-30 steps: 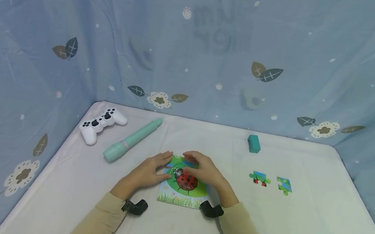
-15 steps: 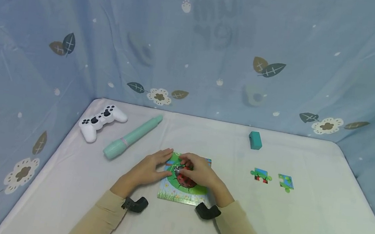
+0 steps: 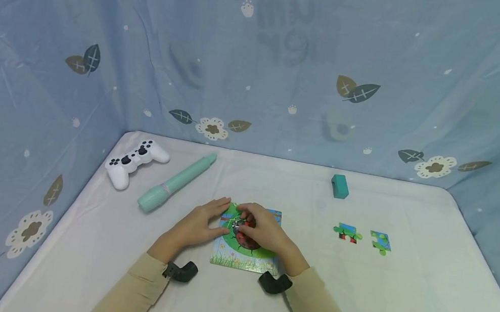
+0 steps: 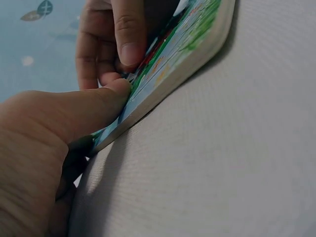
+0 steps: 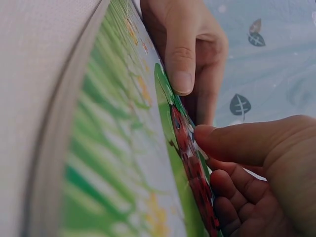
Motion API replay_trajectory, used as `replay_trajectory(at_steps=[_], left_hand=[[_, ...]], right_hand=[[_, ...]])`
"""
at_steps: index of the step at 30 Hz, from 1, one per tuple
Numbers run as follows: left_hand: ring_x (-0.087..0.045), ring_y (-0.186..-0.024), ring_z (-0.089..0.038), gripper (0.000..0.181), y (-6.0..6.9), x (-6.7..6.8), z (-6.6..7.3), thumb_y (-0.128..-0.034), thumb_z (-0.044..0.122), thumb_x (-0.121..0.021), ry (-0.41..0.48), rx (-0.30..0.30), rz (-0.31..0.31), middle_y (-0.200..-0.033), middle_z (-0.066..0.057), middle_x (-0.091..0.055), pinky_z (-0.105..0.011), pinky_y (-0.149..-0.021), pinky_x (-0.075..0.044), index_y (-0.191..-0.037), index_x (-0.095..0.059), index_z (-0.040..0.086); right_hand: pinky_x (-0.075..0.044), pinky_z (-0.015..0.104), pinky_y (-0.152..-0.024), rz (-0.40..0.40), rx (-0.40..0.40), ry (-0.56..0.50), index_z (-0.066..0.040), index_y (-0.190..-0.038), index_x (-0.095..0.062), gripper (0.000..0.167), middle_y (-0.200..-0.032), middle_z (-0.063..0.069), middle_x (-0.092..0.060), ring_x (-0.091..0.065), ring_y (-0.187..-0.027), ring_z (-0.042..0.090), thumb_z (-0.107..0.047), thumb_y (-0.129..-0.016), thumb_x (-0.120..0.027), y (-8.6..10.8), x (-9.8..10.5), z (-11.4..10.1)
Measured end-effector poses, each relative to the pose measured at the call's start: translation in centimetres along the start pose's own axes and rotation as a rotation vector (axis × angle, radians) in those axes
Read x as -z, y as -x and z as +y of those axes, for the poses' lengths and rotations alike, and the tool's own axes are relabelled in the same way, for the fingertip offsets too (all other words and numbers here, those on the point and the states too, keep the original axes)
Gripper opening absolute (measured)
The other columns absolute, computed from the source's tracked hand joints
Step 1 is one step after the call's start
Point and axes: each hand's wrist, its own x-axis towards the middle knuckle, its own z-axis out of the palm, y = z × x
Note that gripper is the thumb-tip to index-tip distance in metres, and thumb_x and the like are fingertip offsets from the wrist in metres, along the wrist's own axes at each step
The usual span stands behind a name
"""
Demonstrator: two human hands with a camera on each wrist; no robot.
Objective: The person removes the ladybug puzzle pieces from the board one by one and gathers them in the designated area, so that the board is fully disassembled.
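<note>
Green ladybird puzzle (image 3: 241,254), hands (image 3: 194,229) (image 3: 265,230) closer together than before.

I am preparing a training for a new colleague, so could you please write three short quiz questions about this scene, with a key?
1. How many loose puzzle pieces lie on the table, to the right of the right hand?

2. True or false: the left hand touches the ladybug puzzle.

3. What lies nearest to the white game controller?
A) the teal block
B) the mint-green stick
C) the ladybug puzzle

Key: 1. Two. 2. True. 3. B.
</note>
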Motion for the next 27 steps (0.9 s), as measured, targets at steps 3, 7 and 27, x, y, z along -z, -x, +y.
replay_trajectory(at_steps=[3, 7, 27], left_hand=[[-0.037, -0.138, -0.029, 0.070, 0.02, 0.04, 0.04, -0.0851, 0.039, -0.069, 0.003, 0.001, 0.004, -0.149, -0.008, -0.040, -0.047, -0.111, -0.036, -0.140, -0.045, 0.003], [-0.037, -0.138, -0.029, 0.070, 0.02, 0.06, 0.12, -0.0843, 0.039, -0.070, 0.009, 0.004, 0.008, -0.149, -0.008, -0.040, -0.047, -0.111, -0.036, -0.140, -0.046, 0.003], [-0.037, -0.138, -0.029, 0.073, -0.07, -0.18, -0.24, -0.0838, 0.042, -0.070, -0.018, 0.005, -0.004, -0.149, -0.007, -0.039, -0.046, -0.112, -0.035, -0.141, -0.044, 0.005]], right_hand=[[-0.053, 0.029, -0.080, 0.013, 0.002, 0.007, -0.002, -0.128, -0.054, 0.044, -0.105, 0.005, -0.059, -0.056, -0.092, 0.016, -0.011, -0.088, -0.067, -0.02, -0.02, 0.01], [-0.054, 0.033, -0.082, 0.049, -0.030, 0.015, -0.004, -0.128, -0.055, 0.045, -0.111, 0.008, -0.053, -0.054, -0.095, 0.018, -0.011, -0.086, -0.069, -0.06, -0.05, 0.00], [-0.054, 0.036, -0.086, 0.118, -0.057, 0.066, -0.005, -0.121, -0.060, 0.040, -0.113, 0.009, -0.054, -0.056, -0.100, 0.020, -0.015, -0.084, -0.073, -0.10, -0.22, 0.08]])
